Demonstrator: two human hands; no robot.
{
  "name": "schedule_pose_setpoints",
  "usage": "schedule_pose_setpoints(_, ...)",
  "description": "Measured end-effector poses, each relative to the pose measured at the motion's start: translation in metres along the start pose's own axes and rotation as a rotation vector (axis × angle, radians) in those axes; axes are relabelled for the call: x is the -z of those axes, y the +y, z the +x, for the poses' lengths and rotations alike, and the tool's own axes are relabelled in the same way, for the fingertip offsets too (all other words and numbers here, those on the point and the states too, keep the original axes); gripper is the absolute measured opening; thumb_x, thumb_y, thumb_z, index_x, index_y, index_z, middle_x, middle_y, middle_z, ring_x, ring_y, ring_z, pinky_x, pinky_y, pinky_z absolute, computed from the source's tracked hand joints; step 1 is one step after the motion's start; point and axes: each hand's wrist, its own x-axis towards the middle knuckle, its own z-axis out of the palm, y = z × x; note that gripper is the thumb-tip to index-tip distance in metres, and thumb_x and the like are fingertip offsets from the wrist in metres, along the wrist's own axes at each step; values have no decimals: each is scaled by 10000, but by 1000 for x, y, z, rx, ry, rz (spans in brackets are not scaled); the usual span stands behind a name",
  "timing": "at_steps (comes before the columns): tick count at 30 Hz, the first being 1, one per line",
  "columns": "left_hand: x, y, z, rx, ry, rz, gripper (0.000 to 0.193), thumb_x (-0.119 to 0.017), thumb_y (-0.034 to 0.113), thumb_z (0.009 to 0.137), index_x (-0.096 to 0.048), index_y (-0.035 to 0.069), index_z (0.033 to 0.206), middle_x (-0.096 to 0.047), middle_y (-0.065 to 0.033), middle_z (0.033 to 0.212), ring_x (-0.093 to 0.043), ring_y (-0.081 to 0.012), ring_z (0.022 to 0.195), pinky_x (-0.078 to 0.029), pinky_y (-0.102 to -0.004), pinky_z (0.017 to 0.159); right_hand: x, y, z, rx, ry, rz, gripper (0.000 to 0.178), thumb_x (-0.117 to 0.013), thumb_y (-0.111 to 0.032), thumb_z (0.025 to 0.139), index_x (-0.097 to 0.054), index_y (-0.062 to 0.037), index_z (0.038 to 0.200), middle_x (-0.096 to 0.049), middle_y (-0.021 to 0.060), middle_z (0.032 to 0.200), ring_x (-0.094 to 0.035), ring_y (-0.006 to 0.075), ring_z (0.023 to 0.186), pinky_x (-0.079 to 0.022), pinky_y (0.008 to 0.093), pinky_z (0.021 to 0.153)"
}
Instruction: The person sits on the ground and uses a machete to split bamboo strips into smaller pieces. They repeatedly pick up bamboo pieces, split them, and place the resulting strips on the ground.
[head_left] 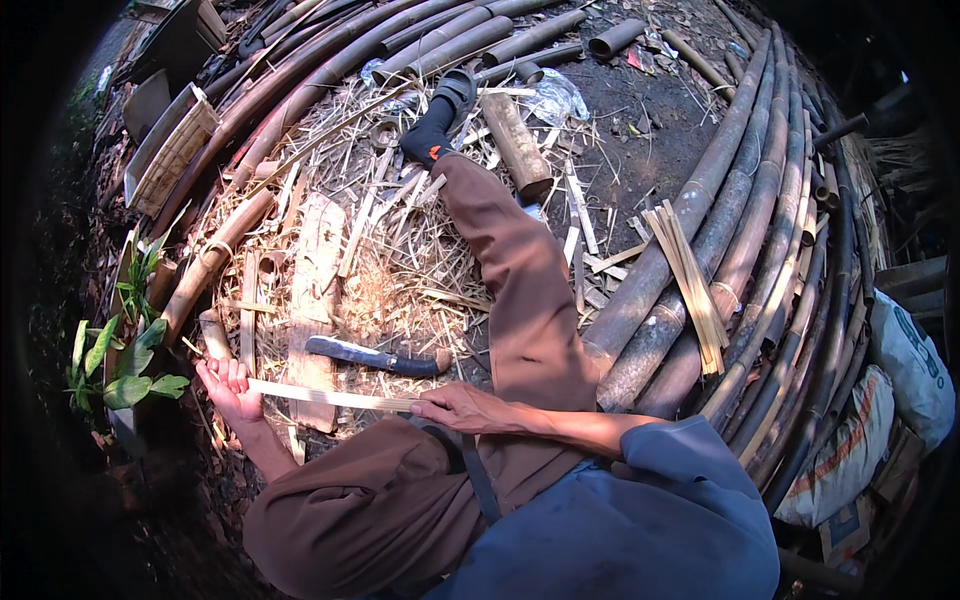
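While your left hand (232, 388) grips one end of the bamboo strip (330, 397) and your right hand (462, 408) pinches the other, keep it taut — clear of the machete (375, 357).

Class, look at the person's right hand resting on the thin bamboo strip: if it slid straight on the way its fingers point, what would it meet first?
The right hand points along the bamboo strip toward the left hand, which holds the far end. It would probably meet that hand first; the knife seems just off the line, though depth is unclear.
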Motion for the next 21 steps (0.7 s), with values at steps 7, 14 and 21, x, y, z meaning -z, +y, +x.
schedule_pose_setpoints(7, 5, -40, 20, 51, 459, -253, 376, -381, 352, 1032, -412, 60, 798, -283, 9, 572, -250, -119, 470, -249, -265, 442, 2, -10, 13, 31, 285, 625, 369, -509, -351, 1005, -578, -36, 825, -453, -32, 614, -415, 48, 537, -357, 209, 497)
schedule_pose_setpoints(14, 45, -89, -22, -69, 643, -441, 339, -357, 272, 1034, -397, 71, 764, -299, -4, 567, -265, -139, 484, -301, -269, 495, -2, -35, 49, 230, 828, 451, 284, -583, -270, 971, -632, -19, 848, -587, 29, 681, -539, 105, 587, -440, 281, 540)
schedule_pose_setpoints(21, 23, -87, -13, -371, 616, -160, 367, -360, 316, 1036, -417, 82, 759, -309, 12, 580, -275, -128, 499, -302, -271, 483, -38, -1, 33, 732, 194, -371, 227, -675, -112, 855, -610, -60, 1066, -589, 109, 851, -617, 279, 728, -515, 339, 618)
